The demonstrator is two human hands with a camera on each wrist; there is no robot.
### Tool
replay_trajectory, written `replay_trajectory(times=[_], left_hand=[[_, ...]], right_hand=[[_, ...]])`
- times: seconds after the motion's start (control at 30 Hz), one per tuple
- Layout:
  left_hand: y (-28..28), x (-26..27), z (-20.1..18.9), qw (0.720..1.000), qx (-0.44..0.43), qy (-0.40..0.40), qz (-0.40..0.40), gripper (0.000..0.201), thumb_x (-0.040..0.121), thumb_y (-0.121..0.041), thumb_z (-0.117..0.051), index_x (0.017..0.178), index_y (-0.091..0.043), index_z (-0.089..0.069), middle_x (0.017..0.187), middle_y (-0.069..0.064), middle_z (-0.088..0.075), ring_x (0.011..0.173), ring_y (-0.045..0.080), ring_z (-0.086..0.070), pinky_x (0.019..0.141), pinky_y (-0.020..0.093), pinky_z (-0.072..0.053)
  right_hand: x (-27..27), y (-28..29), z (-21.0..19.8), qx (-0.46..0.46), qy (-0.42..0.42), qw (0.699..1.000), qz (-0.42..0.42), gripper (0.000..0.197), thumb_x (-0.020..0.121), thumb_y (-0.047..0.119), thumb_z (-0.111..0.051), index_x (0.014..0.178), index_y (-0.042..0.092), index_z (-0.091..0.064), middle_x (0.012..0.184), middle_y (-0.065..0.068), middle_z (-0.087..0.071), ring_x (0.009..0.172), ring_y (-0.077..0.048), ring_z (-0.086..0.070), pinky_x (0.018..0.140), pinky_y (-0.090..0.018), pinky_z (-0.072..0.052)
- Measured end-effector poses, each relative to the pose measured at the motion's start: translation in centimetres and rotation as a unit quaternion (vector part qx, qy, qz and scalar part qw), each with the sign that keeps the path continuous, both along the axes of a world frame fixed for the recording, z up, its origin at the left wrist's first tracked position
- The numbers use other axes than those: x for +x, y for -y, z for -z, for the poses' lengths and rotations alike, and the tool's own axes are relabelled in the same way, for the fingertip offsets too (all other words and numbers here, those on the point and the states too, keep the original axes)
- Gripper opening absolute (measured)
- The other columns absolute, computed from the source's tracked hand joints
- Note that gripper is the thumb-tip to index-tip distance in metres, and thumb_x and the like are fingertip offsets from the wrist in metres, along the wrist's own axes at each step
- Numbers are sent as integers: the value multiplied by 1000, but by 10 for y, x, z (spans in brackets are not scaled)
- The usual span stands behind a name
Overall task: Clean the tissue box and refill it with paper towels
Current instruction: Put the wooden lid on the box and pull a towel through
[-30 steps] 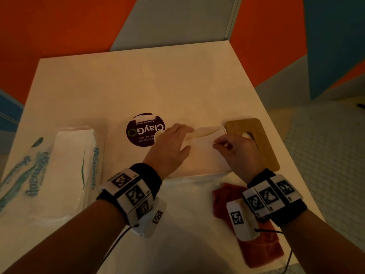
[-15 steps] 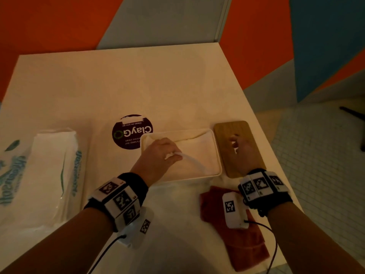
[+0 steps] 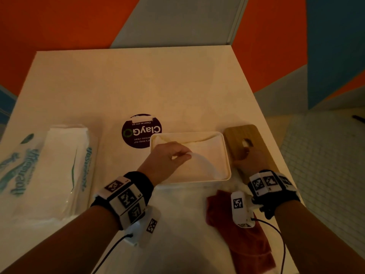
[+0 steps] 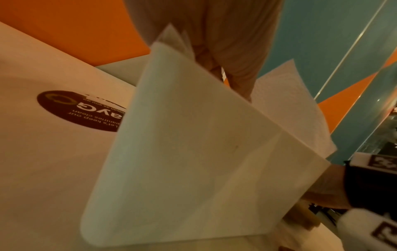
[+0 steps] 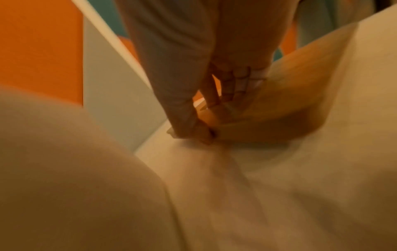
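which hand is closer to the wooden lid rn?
Right. The right hand rests on the wooden lid, fingers at its slot. The left hand is off to the lid's left, over the open tissue box, pinching a paper towel.

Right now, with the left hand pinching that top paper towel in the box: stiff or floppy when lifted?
Likely floppy: the paper towel already curves from the left hand down to the tissue box. Probably light, since a fingertip pinch lifts it. May tear if yanked.
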State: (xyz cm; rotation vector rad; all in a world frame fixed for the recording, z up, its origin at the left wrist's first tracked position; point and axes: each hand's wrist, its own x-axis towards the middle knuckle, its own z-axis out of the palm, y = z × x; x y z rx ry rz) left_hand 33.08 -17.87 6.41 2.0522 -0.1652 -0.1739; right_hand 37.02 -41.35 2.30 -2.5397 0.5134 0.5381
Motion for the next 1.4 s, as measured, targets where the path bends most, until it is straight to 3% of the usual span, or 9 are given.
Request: replay_trajectory(times=[0.13,0.27,0.43,0.6,0.77,1.07,1.17,1.3,1.4], left_hand=[[8,3,-5,1000,1,-7,-2,15,85,-10,-58,94,-2,-67,86,-1,-59,76,-2,-52,71,-5,-36],[10,3,-8,999,1,-33,-6,17,85,-10,-58,96,-2,-67,89,0,-59,77,4,-54,72,-3,-37],[7,-2,-24,989,-83,-120,-2,29,88,5,-44,73,-15,-60,65,-2,-56,61,12,-58,58,9,-42],[8,-8,-37,904,-328,-273,-13,71,95,-18,-22,32,-19,-56,26,-1,-49,25,3,-47,32,8,-41],[8,-6,-40,852,-415,-312,-71,44,94,-12,-22,59,-21,-47,28,-4,-53,29,0,-50,36,9,-43],[-1,-8,-33,988,-95,-101,-69,36,84,8,-50,90,-28,-48,74,-17,-47,61,-11,-46,63,3,-43],[-20,1,-32,994,-70,-29,-79,23,84,3,-53,105,-1,-61,93,4,-64,75,-10,-53,71,0,-44],[-40,8,-40,958,-181,-192,-109,29,94,-26,-41,120,-17,-52,92,3,-65,77,14,-61,67,25,-53],[-41,2,-43,974,-96,-190,-72,23,91,-33,-46,109,-22,-55,91,-5,-63,76,9,-60,55,14,-51]], right_hand=[[-7,11,-55,114,117,986,18,66,75,16,-71,132,13,-39,126,-14,-54,114,-29,-51,93,-39,-42],[-37,2,-116,221,159,950,-151,59,68,6,-76,113,29,-46,93,7,-57,72,6,-59,53,-10,-48],[-60,-25,-125,152,122,894,-404,74,65,24,-80,109,56,-30,127,35,-23,108,23,-29,82,8,-29],[-61,-47,-110,102,128,872,-461,75,71,25,-72,134,36,-32,143,10,-38,129,-12,-35,107,-29,-34],[-54,-54,-114,70,65,891,-444,77,74,22,-69,138,32,-26,151,2,-25,136,-17,-21,109,-34,-24],[-41,-51,-113,142,62,888,-433,71,74,18,-71,135,26,-36,130,26,-28,108,17,-25,81,7,-29],[-37,-51,-115,140,52,880,-451,72,76,16,-69,137,27,-32,142,19,-29,124,5,-27,96,-7,-32],[-34,-60,-114,101,32,864,-492,68,79,12,-65,137,21,-33,149,11,-24,133,-6,-22,103,-20,-29],[-30,-71,-112,63,20,850,-523,68,80,11,-63,138,19,-30,150,4,-26,135,-14,-24,108,-24,-24]])
